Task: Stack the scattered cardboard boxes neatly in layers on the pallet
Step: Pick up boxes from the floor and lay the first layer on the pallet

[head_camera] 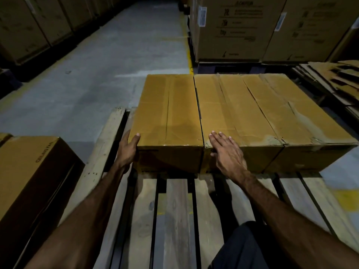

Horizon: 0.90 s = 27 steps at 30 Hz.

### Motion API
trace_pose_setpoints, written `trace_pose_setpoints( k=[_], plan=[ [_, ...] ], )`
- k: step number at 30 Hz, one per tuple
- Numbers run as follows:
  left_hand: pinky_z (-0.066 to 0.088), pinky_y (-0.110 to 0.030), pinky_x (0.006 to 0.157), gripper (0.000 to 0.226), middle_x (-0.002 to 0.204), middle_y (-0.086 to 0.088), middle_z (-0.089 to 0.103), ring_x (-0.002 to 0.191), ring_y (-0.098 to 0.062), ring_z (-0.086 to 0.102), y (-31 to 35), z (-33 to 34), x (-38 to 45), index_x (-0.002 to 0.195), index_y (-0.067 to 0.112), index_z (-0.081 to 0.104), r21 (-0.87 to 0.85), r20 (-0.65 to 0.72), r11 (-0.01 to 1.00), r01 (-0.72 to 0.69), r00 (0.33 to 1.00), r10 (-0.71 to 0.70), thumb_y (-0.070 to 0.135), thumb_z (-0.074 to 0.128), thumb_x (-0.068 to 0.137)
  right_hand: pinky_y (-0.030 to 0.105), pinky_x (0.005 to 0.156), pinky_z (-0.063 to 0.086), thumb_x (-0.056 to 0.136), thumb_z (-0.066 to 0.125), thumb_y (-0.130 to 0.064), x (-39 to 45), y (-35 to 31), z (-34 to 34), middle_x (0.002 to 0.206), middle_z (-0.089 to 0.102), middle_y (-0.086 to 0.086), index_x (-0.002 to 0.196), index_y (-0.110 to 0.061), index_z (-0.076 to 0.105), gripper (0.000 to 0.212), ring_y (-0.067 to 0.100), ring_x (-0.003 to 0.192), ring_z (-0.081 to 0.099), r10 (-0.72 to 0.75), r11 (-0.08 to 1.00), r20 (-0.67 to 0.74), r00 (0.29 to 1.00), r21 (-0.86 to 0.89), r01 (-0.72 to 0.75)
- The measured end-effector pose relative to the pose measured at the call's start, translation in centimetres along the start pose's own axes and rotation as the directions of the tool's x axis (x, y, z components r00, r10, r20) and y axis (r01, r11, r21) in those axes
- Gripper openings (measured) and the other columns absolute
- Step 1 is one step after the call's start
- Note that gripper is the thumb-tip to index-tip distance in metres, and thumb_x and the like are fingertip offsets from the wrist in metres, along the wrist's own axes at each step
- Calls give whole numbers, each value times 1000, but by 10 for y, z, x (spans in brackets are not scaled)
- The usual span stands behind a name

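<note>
Three boxes sat in a row along the far edge of the pallet (174, 214), sides touching; the near slats lay bare, with dark gaps between them. The left hand (127, 150) gripped the near left corner of the left box (169, 111), thumb over the top edge, fingers hidden down the side. The right hand (226, 150) lay flat, fingers straight, on the near edge of the middle box (233, 113). The right box (303, 117) reached the pallet's right edge.

A ceiling-fan box (33, 175) stood on the floor just left of the pallet. Flattened cardboard (330, 76) was piled at the far right. Tall cartons (235, 30) stood beyond; the aisle (108, 61) ran open on the left. A dark trouser knee (242, 247) covered the near slats. The cartons' print was too dim to read.
</note>
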<state>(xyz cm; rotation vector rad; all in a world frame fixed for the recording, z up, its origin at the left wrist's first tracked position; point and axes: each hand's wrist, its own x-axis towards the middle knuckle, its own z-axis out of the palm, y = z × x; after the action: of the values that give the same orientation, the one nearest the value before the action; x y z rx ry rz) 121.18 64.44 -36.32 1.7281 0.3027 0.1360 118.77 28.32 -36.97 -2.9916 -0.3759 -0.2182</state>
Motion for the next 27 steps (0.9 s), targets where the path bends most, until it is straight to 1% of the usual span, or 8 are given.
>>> trace_pose_setpoints(
  k=[3,9,13,16,19,23,25,27],
  plan=[
    [34,-28,105,60,153,1,44,136,-14,43,2,3,-2,164,14,31,7,-14,1000,-17,1000,17,33,52,111,37,128,-3,104,55,-21,0,0,0,175,10,-2,167,-21,14,75,17,161,7,4,1000,3,1000,3,-4],
    [37,-25,100,54,139,6,47,123,-9,44,0,4,-2,161,14,37,-16,-17,999,-34,999,33,28,51,112,37,125,-6,104,57,-25,2,-1,2,175,7,-1,167,-21,10,79,18,161,6,8,999,14,1000,-40,-7],
    [46,-10,84,52,135,9,50,120,-8,50,0,2,-2,161,15,38,-18,29,999,-40,999,41,28,51,112,39,127,-5,105,56,-26,2,-2,2,175,4,-1,167,-21,8,79,18,161,3,11,998,32,999,-59,-10],
    [50,-27,103,52,140,9,56,121,-9,59,-2,-3,1,159,20,42,-10,40,999,-33,999,34,33,53,111,41,131,1,102,59,-19,2,-2,1,175,5,-1,167,-21,9,82,18,162,4,9,998,32,999,-62,-7],
    [45,-19,90,55,138,10,52,127,-12,53,-1,-1,0,162,20,38,-45,49,999,-10,999,13,33,53,111,42,131,3,102,60,-20,2,-2,-1,176,4,-1,167,-21,8,84,18,162,4,9,998,46,999,-68,-5],
    [48,-35,107,49,139,9,59,116,-6,61,5,-3,-3,158,21,45,-18,48,1000,1,999,0,32,53,111,41,131,3,100,62,-19,1,-3,0,175,5,-2,167,-21,10,86,18,161,5,5,998,40,999,-71,-2],
    [49,-46,113,49,142,6,63,122,-10,64,-1,-9,2,156,25,49,-3,66,1000,8,998,-8,38,56,109,41,130,3,100,63,-20,1,-2,1,175,9,-1,167,-21,12,84,18,161,8,4,998,25,1000,-66,-2],
    [47,-50,115,53,145,6,63,130,-15,61,-8,-15,8,157,27,48,-2,89,1000,7,996,-7,42,58,107,40,129,3,99,65,-20,2,-2,2,175,10,0,167,-20,13,86,19,161,9,2,998,24,1000,-61,0]
  ],
)
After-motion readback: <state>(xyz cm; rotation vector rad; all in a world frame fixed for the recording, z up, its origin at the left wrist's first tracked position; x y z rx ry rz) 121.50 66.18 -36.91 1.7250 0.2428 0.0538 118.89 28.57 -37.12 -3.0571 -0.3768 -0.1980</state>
